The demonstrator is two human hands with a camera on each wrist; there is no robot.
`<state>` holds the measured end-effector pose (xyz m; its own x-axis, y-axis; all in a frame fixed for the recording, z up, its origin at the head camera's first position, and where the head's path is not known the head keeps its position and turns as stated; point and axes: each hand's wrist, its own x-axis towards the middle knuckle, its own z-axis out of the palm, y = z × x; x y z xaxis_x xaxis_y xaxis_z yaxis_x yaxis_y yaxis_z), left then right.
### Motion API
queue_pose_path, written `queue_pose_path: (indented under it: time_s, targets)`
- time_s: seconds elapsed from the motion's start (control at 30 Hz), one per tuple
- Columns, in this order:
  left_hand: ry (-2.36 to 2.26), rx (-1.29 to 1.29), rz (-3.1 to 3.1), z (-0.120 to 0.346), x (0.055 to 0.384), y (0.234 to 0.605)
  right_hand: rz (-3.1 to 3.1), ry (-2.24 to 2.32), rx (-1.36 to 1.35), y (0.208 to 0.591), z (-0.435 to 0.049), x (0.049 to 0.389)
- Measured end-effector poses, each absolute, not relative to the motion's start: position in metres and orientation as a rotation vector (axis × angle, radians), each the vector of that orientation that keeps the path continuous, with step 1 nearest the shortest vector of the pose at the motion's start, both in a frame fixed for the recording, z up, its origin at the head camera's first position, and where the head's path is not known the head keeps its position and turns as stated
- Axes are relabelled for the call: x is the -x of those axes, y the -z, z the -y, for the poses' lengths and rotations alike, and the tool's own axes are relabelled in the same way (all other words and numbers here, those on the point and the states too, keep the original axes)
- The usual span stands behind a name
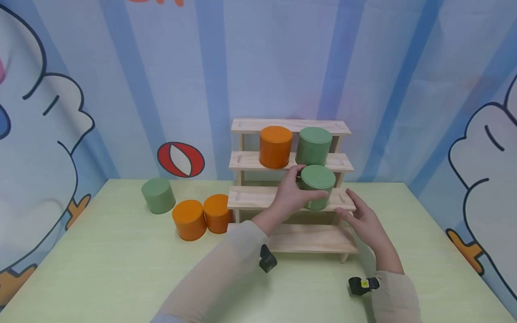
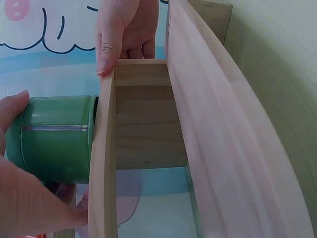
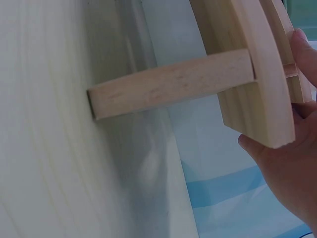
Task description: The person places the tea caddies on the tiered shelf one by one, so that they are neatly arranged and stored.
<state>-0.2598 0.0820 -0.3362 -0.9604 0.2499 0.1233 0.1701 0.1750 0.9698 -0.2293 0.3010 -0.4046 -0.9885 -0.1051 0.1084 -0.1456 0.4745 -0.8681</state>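
A green can (image 1: 317, 178) stands on the second step from the bottom of a wooden stepped rack (image 1: 252, 197), near that step's right end. My left hand (image 1: 290, 194) holds it, thumb in front and fingers at its left and behind. In the left wrist view the base of the green can (image 2: 57, 141) meets the board. My right hand (image 1: 366, 220) grips the right end of the same step, its thumb at the front edge. On the step above are an orange can (image 1: 275, 148) and another green can (image 1: 314, 147), side by side.
Left of the rack, two orange cans (image 1: 189, 220) stand close together on the pale table (image 1: 101, 269), with a green can (image 1: 158, 196) farther back. A printed blue curtain (image 1: 258, 58) hangs behind. The rack's top step (image 1: 291, 126) and bottom step (image 1: 311, 237) hold no cans.
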Motion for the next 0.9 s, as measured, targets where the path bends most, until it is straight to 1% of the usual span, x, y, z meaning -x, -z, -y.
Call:
queue_pose_path:
  time_s: [0.6,0.9]
  targets:
    - [-1.946,-0.443,-2.367,-0.0853,0.2591,0.3416,2.671,-1.574,-0.224,0.4039,-0.3,0.2295]
    - [-1.916,-0.412,-2.36,-0.0779,0.2588,0.3399,2.671,-1.575,-0.211,0.4027,-0.2998,0.2288]
